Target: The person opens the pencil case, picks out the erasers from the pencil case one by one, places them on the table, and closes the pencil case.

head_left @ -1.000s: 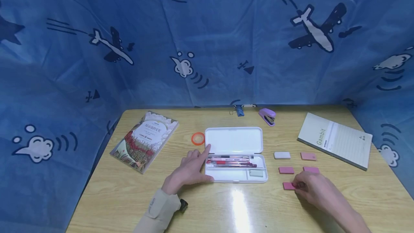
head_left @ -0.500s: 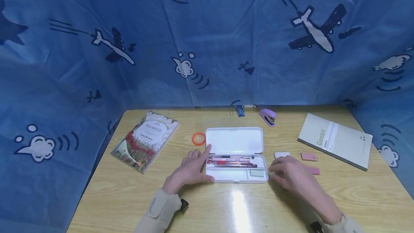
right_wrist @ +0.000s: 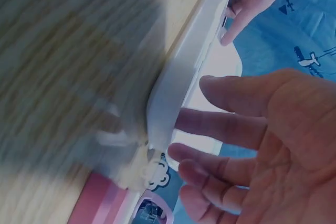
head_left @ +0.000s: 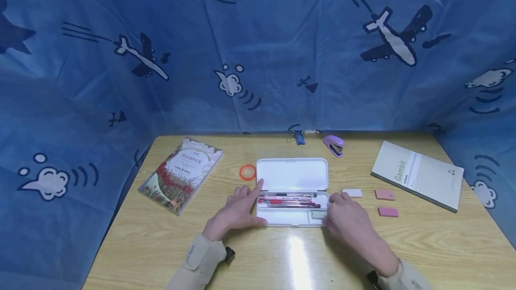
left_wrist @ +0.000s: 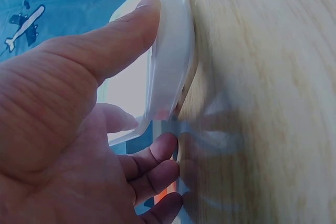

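Note:
A white pencil case (head_left: 292,174) lies with its lid folded back, several pens (head_left: 287,202) along its upper compartment. My left hand (head_left: 235,211) steadies its left end, thumb along the front rim and extended index finger at the lid. Over the case's right end is my right hand (head_left: 349,219), its fingertips at the small compartment beside a pale green eraser (head_left: 318,214). The right wrist view shows the thumb above the case wall (right_wrist: 176,72) and the index fingertip hidden behind it; I cannot tell whether an eraser is between them.
Right of the case lie a white eraser (head_left: 353,193), a light pink eraser (head_left: 384,195) and a darker pink eraser (head_left: 388,212). Farther out are a notebook (head_left: 419,176), a purple stapler (head_left: 333,145), a blue binder clip (head_left: 298,138), orange tape (head_left: 247,172) and a book (head_left: 181,176).
My right hand picked up the nearest dark pink eraser and moved left to the pencil case's right end. Another dark pink eraser's earlier spot is now behind this hand. The left hand stays put.

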`<state>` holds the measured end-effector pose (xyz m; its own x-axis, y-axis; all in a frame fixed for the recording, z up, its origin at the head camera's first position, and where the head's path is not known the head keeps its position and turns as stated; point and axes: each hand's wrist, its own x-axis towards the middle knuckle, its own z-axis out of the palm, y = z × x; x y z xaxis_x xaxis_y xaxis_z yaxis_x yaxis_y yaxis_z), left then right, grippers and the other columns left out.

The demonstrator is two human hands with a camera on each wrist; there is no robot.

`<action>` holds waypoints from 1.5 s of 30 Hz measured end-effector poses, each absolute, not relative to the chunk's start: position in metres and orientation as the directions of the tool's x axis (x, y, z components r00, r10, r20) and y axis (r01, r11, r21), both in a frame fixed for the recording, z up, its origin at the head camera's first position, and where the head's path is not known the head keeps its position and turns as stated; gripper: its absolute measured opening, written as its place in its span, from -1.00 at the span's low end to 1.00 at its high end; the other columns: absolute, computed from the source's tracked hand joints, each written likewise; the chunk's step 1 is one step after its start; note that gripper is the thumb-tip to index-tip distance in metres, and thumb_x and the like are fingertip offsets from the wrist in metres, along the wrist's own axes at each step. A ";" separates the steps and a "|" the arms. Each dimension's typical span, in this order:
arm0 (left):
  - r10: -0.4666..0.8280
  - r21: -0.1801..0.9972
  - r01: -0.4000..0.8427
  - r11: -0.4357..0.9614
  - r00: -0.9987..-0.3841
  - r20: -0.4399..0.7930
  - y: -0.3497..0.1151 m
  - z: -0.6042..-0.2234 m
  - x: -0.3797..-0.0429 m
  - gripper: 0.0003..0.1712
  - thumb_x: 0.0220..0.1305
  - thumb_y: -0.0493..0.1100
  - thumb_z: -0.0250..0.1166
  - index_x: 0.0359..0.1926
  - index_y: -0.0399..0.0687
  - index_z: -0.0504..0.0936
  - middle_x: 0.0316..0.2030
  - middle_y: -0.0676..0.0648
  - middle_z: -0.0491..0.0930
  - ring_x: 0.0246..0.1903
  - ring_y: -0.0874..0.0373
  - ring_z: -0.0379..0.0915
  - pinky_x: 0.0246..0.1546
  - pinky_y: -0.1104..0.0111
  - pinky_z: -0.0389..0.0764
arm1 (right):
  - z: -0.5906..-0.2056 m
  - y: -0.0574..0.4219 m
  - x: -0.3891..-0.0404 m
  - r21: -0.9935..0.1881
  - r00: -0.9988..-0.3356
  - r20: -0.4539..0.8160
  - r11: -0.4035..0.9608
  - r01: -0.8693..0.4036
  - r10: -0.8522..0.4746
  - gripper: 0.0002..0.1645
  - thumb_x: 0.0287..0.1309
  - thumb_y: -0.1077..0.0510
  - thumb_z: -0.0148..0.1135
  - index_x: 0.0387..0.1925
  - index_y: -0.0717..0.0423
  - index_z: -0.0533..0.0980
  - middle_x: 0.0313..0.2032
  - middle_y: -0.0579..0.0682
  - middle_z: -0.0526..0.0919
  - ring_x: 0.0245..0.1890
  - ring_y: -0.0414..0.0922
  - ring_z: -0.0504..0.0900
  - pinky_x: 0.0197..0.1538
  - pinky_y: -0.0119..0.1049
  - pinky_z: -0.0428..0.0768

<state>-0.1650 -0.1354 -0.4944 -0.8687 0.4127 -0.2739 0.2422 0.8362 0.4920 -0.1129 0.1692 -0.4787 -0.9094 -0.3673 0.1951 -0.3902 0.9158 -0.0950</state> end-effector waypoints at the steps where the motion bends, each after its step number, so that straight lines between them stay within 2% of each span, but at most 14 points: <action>1: 0.413 0.492 0.243 0.836 -0.869 -0.273 -0.136 -0.494 -0.165 0.33 0.04 0.24 0.54 0.64 0.16 -0.10 0.06 -0.13 0.36 0.02 0.04 0.15 0.01 0.20 0.25 | -0.479 0.168 -0.113 -0.092 -0.918 0.181 0.924 -0.372 -0.352 -0.77 -0.15 0.13 0.52 -0.67 0.11 0.60 -0.24 0.13 0.67 -0.27 0.04 0.53 -0.30 -0.09 0.60; 7: 0.418 0.489 0.252 0.835 -0.868 -0.267 -0.137 -0.495 -0.164 0.34 0.04 0.26 0.54 0.64 0.15 -0.10 0.09 -0.15 0.38 0.03 0.04 0.17 0.04 0.18 0.27 | -0.484 0.164 -0.110 -0.132 -0.932 0.172 0.930 -0.344 -0.320 -0.81 -0.12 0.10 0.55 -0.51 0.11 0.68 -0.13 0.13 0.66 -0.20 0.05 0.52 -0.25 -0.11 0.57; 14: 0.418 0.495 0.250 0.832 -0.869 -0.264 -0.139 -0.495 -0.164 0.33 0.04 0.25 0.54 0.64 0.15 -0.10 0.09 -0.15 0.37 0.03 0.03 0.16 0.04 0.16 0.26 | -0.487 0.166 -0.110 -0.243 -0.943 0.171 0.915 -0.322 -0.286 -0.82 -0.16 0.18 0.58 -0.46 0.05 0.70 -0.18 0.10 0.67 -0.22 0.01 0.53 -0.12 -0.10 0.53; 21: 0.414 0.495 0.247 0.833 -0.871 -0.263 -0.138 -0.494 -0.164 0.32 0.04 0.24 0.54 0.64 0.14 -0.08 0.06 -0.14 0.37 0.01 0.04 0.16 0.02 0.17 0.26 | -0.486 0.164 -0.112 -0.405 -0.957 0.145 0.867 -0.290 -0.253 -0.74 -0.16 0.28 0.57 -0.53 -0.02 0.59 -0.47 -0.09 0.64 -0.41 -0.17 0.54 -0.24 -0.20 0.55; 24: 0.417 0.496 0.248 0.832 -0.870 -0.265 -0.137 -0.495 -0.164 0.32 0.04 0.24 0.54 0.64 0.15 -0.09 0.08 -0.15 0.37 0.03 0.03 0.16 0.04 0.17 0.26 | -0.484 0.164 -0.113 -0.443 -0.959 0.128 0.851 -0.284 -0.253 -0.74 -0.13 0.30 0.54 -0.54 -0.04 0.58 -0.51 -0.13 0.63 -0.45 -0.22 0.53 -0.28 -0.24 0.55; 29: 0.418 0.498 0.245 0.832 -0.867 -0.272 -0.135 -0.494 -0.164 0.32 0.04 0.24 0.54 0.64 0.15 -0.09 0.09 -0.14 0.37 0.04 0.03 0.16 0.03 0.17 0.25 | -0.483 0.165 -0.115 -0.465 -0.958 0.118 0.838 -0.286 -0.262 -0.75 -0.13 0.31 0.55 -0.38 0.04 0.65 -0.44 -0.07 0.70 -0.41 -0.18 0.63 -0.25 -0.21 0.62; 32: 0.417 0.493 0.245 0.835 -0.867 -0.274 -0.135 -0.495 -0.165 0.32 0.04 0.25 0.54 0.64 0.16 -0.09 0.08 -0.13 0.36 0.04 0.04 0.15 0.02 0.18 0.25 | -0.483 0.166 -0.115 -0.473 -0.954 0.129 0.829 -0.300 -0.272 -0.69 -0.15 0.33 0.56 -0.25 0.13 0.71 -0.36 0.01 0.76 -0.36 -0.12 0.70 -0.22 -0.19 0.67; 37: 0.415 0.491 0.244 0.836 -0.867 -0.276 -0.135 -0.496 -0.166 0.32 0.05 0.25 0.54 0.64 0.16 -0.09 0.11 -0.14 0.36 0.05 0.03 0.16 0.04 0.17 0.26 | -0.482 0.171 -0.112 -0.471 -0.941 0.176 0.815 -0.338 -0.289 -0.70 -0.17 0.33 0.57 -0.28 0.09 0.75 -0.32 0.02 0.79 -0.35 -0.11 0.72 -0.20 -0.20 0.68; 41: 0.417 0.493 0.244 0.835 -0.866 -0.278 -0.135 -0.496 -0.165 0.32 0.05 0.25 0.53 0.64 0.17 -0.10 0.12 -0.15 0.36 0.07 0.03 0.16 0.05 0.16 0.27 | -0.478 0.184 -0.109 -0.509 -0.957 0.165 0.811 -0.289 -0.237 -0.69 -0.14 0.33 0.55 -0.26 0.05 0.75 -0.33 -0.05 0.77 -0.35 -0.19 0.67 -0.23 -0.27 0.63; 45: 0.417 0.490 0.249 0.836 -0.867 -0.271 -0.136 -0.495 -0.165 0.32 0.06 0.25 0.53 0.64 0.17 -0.11 0.11 -0.14 0.36 0.06 0.03 0.16 0.05 0.16 0.28 | -0.475 0.204 -0.105 -0.583 -0.973 0.136 0.780 -0.229 -0.184 -0.69 -0.09 0.35 0.53 -0.21 0.09 0.74 -0.31 -0.04 0.77 -0.38 -0.25 0.63 -0.31 -0.39 0.57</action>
<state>-0.1647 -0.1361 -0.4954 -0.8673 0.4172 -0.2714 0.2486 0.8355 0.4901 -0.1052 0.2045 -0.4749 -0.9734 -0.1842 0.1361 -0.2290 0.7796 -0.5830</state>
